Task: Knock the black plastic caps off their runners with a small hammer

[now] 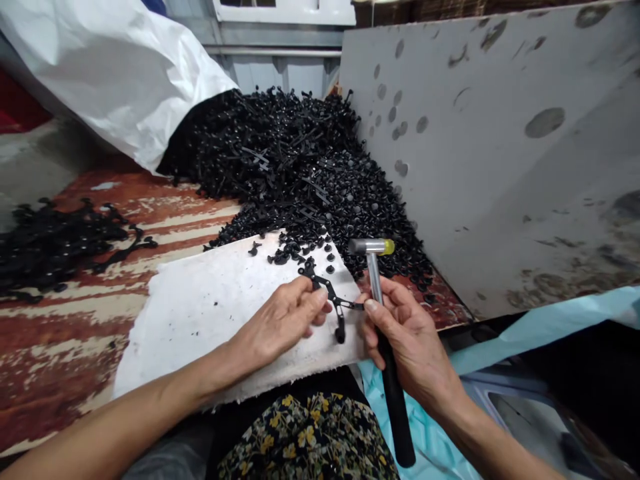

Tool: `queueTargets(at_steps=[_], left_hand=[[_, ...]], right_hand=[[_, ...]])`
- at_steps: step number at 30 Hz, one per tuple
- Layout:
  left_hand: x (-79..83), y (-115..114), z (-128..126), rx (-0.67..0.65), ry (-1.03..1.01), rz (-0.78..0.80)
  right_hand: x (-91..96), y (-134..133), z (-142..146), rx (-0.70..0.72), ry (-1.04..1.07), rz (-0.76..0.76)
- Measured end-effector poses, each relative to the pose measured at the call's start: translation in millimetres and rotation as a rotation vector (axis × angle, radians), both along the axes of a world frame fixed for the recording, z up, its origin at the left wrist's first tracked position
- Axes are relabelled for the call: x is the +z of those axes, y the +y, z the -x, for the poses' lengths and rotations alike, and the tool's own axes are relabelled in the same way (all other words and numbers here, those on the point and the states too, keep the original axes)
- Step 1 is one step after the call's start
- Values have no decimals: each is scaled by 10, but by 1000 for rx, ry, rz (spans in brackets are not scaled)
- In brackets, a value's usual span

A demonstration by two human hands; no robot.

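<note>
A small hammer (399,400) with a metal head, a yellow striking face and a black grip is in my right hand (407,327), its head pointing away from me. The same hand's fingertips pinch one end of a black jointed linkage (340,301). On the other side, my left hand (285,317) has its thumb and fingers closed on the linkage's upper left part. The linkage hangs just above a white board (200,313) with frayed edges. Several small black round-headed pieces (285,255) lie along the board's far edge.
Behind the board rises a big heap of black parts (300,153), partly under a white sack (135,73). More black linkages (55,247) lie at left on the worn red surface (65,360). A stained grey panel (500,153) stands at right, above light-blue sheeting (545,327).
</note>
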State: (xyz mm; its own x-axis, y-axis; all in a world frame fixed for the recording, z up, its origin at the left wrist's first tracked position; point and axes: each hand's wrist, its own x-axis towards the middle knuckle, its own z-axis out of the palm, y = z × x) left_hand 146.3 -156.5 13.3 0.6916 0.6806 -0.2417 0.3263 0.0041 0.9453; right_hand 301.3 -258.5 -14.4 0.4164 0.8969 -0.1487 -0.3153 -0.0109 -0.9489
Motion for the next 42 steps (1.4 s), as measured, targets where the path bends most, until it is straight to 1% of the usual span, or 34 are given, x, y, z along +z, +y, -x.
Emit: queueTargets(at_steps=[1,3,5,6,8,11,13,16,20,23,25,28,32,35,39,42], left_hand=[[-27,2,-51,48,-66,82],[-59,13,-150,114,-134,203],[-55,28,-216,160,-138,276],[-44,35,-233,153,-111,289],[-18,44,-241,88,-54,278],[4,45,-232,-33,-4,236],[0,45,-233,-112,6,213],[-19,52,-229,-239,18,180],[-26,66,-182,-280,35,130],[-13,81,-151,-303,34,86],[-3,110,-154,-285,57,65],[5,192,-189,-187,104,64],[-28,330,-249,-28,84,49],[-94,406,-279,50,69,76],[-194,474,-295,70,47,136],[-221,512,-305,53,59,179]], right_hand=[[-13,-16,36,18,0,7],[-35,-50,83,67,-17,29],[-42,-76,81,119,-49,59],[-37,-79,61,125,-71,70],[-9,-55,-5,96,-124,69],[50,54,-107,41,-197,21],[74,149,-139,48,-224,-8],[65,258,-130,94,-256,-32],[39,310,-89,121,-271,-38],[60,322,-84,179,-258,-33],[82,329,-95,217,-252,-27],[93,329,-130,200,-258,-4],[40,279,-204,60,-280,0],[-39,208,-251,-12,-247,10],[-138,128,-261,-21,-179,38],[-182,102,-243,-11,-149,45]])
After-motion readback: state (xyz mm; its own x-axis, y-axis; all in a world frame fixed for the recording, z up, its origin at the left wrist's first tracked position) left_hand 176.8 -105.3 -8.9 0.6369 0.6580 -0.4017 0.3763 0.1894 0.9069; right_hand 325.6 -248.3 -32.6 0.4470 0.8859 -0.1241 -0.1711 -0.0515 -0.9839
